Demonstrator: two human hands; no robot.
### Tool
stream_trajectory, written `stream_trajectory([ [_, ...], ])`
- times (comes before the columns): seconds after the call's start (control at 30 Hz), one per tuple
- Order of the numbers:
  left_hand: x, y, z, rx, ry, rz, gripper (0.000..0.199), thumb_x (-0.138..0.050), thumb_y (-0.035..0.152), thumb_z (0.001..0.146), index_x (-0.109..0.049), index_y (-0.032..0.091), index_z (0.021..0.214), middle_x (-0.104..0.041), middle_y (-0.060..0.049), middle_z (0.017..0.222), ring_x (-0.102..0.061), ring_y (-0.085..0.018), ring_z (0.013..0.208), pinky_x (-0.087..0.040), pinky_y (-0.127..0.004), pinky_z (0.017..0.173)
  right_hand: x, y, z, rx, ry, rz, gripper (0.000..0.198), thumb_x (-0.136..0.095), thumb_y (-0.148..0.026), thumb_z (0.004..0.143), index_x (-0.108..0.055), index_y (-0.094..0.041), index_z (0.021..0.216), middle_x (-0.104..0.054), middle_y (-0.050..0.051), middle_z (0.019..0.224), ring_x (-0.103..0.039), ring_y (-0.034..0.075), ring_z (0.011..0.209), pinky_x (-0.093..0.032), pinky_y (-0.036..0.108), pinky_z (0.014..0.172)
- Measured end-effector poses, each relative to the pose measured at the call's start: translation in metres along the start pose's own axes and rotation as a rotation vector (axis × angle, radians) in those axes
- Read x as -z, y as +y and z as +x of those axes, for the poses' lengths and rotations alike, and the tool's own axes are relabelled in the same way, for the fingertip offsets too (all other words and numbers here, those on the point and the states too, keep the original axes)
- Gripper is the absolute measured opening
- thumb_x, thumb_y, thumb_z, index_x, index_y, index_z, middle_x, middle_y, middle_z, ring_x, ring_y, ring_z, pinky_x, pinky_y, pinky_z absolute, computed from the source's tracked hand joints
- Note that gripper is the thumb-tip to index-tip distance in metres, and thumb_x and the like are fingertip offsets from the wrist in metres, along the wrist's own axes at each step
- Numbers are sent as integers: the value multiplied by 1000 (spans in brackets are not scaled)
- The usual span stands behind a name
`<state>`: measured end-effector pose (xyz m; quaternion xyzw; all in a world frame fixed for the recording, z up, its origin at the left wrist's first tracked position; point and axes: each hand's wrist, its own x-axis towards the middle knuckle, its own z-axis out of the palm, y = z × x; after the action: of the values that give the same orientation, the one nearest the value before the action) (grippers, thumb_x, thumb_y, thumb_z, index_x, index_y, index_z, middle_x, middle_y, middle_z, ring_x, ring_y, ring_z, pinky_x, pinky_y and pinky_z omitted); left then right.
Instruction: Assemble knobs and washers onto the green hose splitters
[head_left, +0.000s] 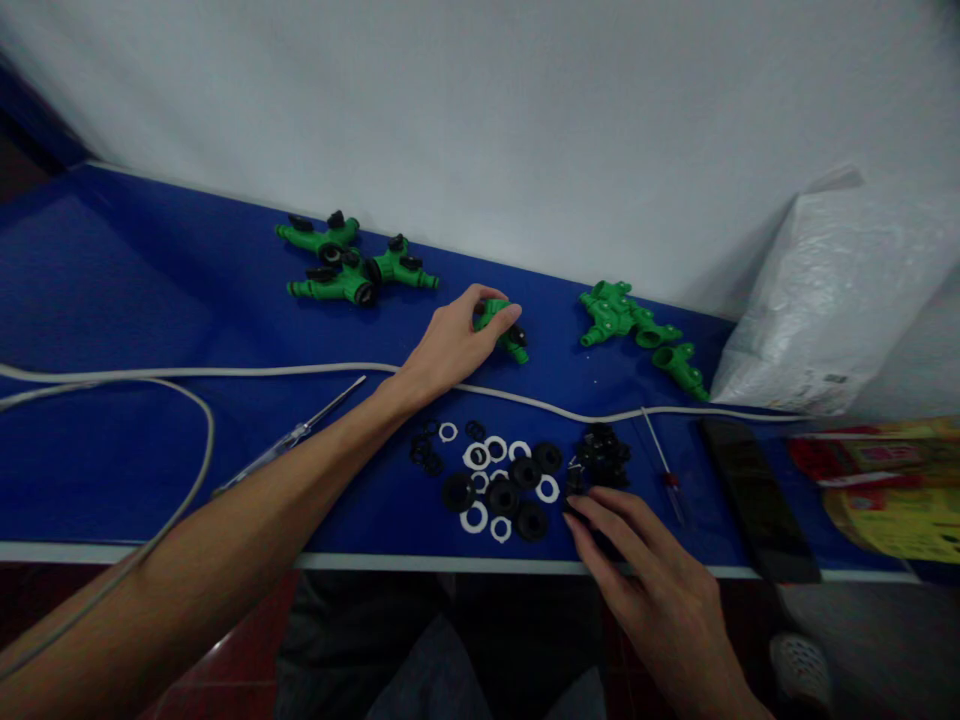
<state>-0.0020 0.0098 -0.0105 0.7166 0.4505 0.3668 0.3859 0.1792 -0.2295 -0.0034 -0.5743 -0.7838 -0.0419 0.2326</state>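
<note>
My left hand (461,340) reaches across the blue table and has its fingers closed around a green hose splitter (514,350), a black part showing on it. Low on the right, my right hand (652,575) pinches a small black part (574,484) at the near side of a pile of small black pieces (604,452). Left of that hand lie white plastic rings (474,517), thick black ring-shaped caps (503,497) and thin black O-rings (427,455). Several green splitters with black valve levers (330,285) rest at the back left. Bare green splitter bodies (609,312) lie at the back right.
A white cable (540,403) crosses the table under my left forearm. Screwdrivers lie at left (300,432) and right (664,465). Farther right are a black phone-like slab (757,500), a clear plastic bag (825,290) and red and yellow packaging (885,500). A wall stands behind.
</note>
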Motion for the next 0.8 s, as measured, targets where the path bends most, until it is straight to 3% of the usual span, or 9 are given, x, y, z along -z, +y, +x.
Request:
stream_trajectory([
  [0.1,1,2,0,22,-8,-19,46,-58,53,96,-68,18,123,-74,-7,107,-63,-18,87,-47,-32,86,-3,4,-4,-159,118,177,17,-70,-14,93,-68,-21,108,-76,5,105,-76,15,94,-61,21,95],
  [0.2,2,2,2,51,-14,-60,45,-60,51,95,-69,16,123,-73,-8,102,-63,-17,83,-46,-31,83,-4,2,-4,-339,204,494,23,-72,-9,89,-67,-23,106,-74,4,109,-76,14,101,-61,20,94],
  [0.3,2,0,5,85,-21,-134,45,-62,47,94,-70,15,124,-72,-7,95,-59,-15,74,-45,-29,78,-5,-3,-2,-429,261,736,27,-72,-5,86,-69,-25,104,-75,3,112,-77,14,101,-62,22,94],
  [0.4,1,2,7,147,-59,-285,41,-64,44,93,-71,14,121,-67,-4,82,-54,-12,66,-42,-27,70,-5,-8,4,-461,308,859,27,-74,-4,84,-72,-25,101,-77,2,112,-79,15,99,-63,23,92],
  [0.5,1,8,7,250,-118,-555,30,-68,41,91,-73,15,104,-63,-2,81,-52,-10,67,-41,-24,68,-8,-10,12,-567,359,975,25,-79,-9,83,-77,-27,101,-80,2,109,-80,17,97,-64,24,91],
  [0.6,2,11,8,344,-141,-788,25,-71,39,88,-73,15,90,-65,-3,87,-52,-8,68,-42,-22,67,-9,-11,24,-852,451,1203,22,-85,-26,82,-79,-28,103,-82,2,98,-80,15,83,-65,22,83],
  [0.67,2,9,9,369,-152,-863,26,-73,39,88,-73,14,89,-68,-4,89,-52,-8,68,-43,-22,68,-9,-11,34,-1071,510,1347,26,-91,-33,75,-80,-25,97,-82,2,90,-79,12,75,-64,17,77],
  [0.8,4,6,11,366,-217,-909,32,-72,42,89,-75,11,95,-73,-8,94,-56,-8,70,-43,-22,66,-7,-14,54,-1369,560,1549,39,-100,-31,54,-78,-23,85,-81,2,88,-76,9,72,-61,12,74],
])
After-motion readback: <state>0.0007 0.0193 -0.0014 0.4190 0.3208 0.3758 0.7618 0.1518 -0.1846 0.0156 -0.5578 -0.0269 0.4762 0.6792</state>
